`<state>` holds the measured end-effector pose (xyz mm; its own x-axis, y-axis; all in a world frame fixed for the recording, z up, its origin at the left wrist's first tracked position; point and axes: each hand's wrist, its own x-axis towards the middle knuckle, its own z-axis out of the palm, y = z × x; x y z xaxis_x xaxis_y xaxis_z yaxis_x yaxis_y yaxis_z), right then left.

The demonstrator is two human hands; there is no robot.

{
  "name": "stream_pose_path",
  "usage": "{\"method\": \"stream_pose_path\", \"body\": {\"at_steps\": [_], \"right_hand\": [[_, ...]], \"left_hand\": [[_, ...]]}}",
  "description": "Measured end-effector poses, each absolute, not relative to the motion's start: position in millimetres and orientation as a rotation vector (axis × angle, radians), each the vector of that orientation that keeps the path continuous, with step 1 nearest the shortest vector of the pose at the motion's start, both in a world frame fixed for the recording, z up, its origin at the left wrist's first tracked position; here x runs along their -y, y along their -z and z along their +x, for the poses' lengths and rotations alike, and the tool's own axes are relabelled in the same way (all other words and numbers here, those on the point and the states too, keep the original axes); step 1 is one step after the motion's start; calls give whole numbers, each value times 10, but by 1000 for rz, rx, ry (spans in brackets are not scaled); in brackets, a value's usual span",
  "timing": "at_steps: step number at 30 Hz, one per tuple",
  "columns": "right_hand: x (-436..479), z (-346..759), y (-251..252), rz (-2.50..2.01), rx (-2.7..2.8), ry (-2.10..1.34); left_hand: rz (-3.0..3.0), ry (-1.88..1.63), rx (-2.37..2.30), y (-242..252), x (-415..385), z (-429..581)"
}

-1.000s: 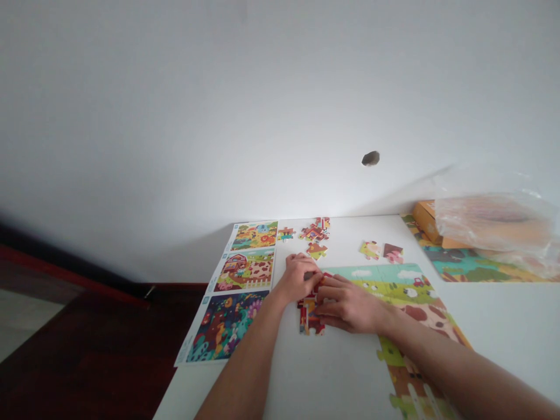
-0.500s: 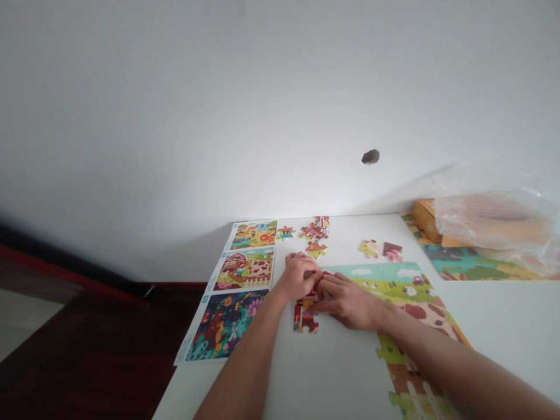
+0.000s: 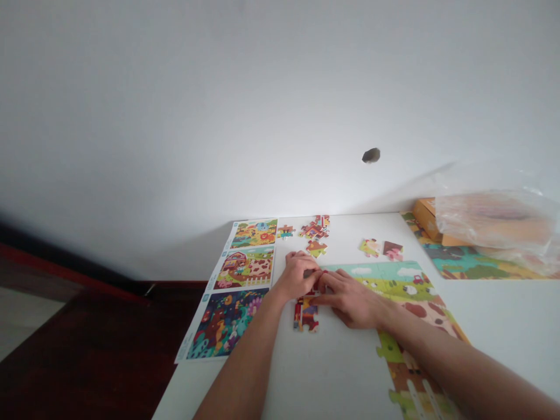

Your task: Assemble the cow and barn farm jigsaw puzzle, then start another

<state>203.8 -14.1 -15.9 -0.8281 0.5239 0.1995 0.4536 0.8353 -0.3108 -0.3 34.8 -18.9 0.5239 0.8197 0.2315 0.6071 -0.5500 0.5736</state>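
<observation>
An orange box is being half-hidden by clear plastic, red puzzle pieces by left hand and right hand, pinching unclear.

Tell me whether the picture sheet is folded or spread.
Spread: its three pictures face up, the nearest partly behind the left forearm.

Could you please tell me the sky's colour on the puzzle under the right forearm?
The puzzle sky is pale turquoise with white clouds, clearest in the head view.
</observation>
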Motion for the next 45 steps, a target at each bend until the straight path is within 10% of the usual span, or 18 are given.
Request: {"method": "stream_pose_path", "body": {"at_steps": [45], "right_hand": [[188, 2042, 64, -541, 2636, -560]], "left_hand": [[2261, -754, -1134, 197, -384, -33]]}}
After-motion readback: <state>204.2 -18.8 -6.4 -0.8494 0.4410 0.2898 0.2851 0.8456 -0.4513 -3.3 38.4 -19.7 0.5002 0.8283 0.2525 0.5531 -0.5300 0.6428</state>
